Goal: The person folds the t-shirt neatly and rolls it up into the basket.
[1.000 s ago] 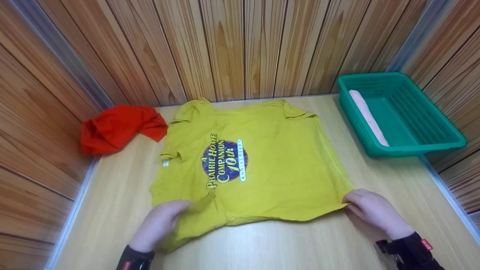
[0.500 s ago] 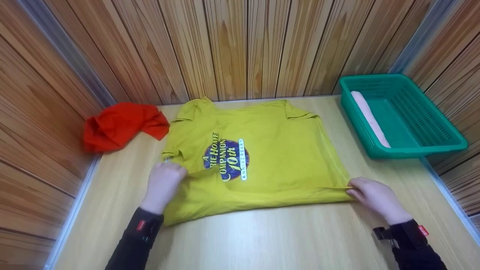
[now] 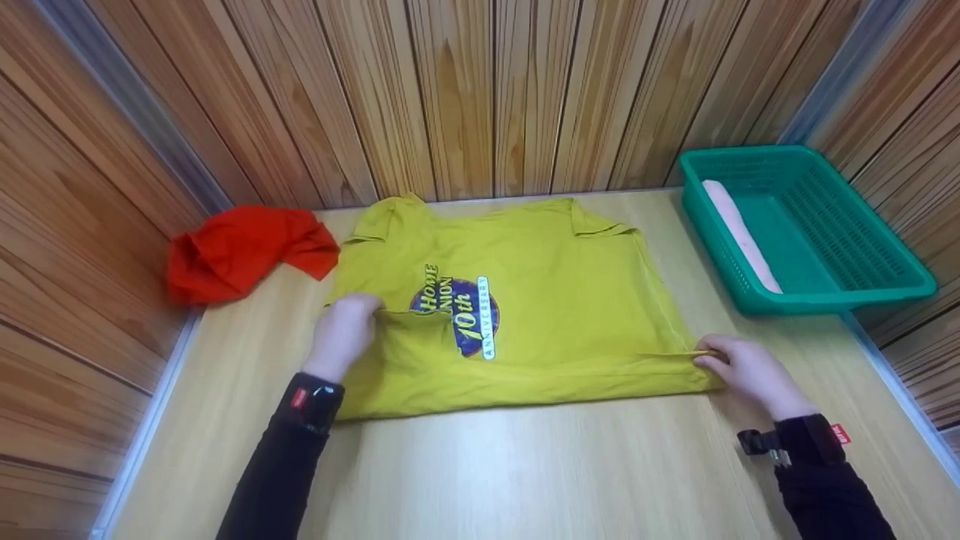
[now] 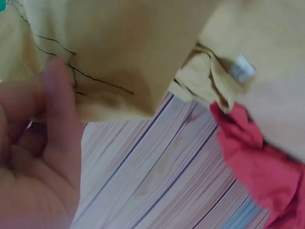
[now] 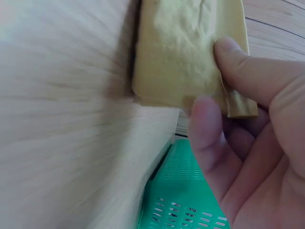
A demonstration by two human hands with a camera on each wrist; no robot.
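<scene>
A yellow T-shirt (image 3: 570, 300) lies spread on the table, its near edge turned up and over toward the far side. The turned-up part hides some of the printed lettering. At the left end of that flap, my left hand (image 3: 345, 337) pinches the cloth; the left wrist view shows the thumb (image 4: 61, 100) on the fabric beside dark stitching. My right hand (image 3: 750, 375) pinches the flap's right corner. In the right wrist view the folded shirt edge (image 5: 176, 57) sits between thumb and fingers.
A crumpled red cloth (image 3: 247, 251) lies at the far left, close beside the shirt. At the right stands a green basket (image 3: 825, 300) with a rolled pale pink cloth (image 3: 741, 236) inside. Wood-panelled walls (image 3: 465, 97) enclose the table (image 3: 525, 480).
Both hands have moved away from the near side, the left one farther. The shirt's near edge has come up with them and folded over, covering part of the print.
</scene>
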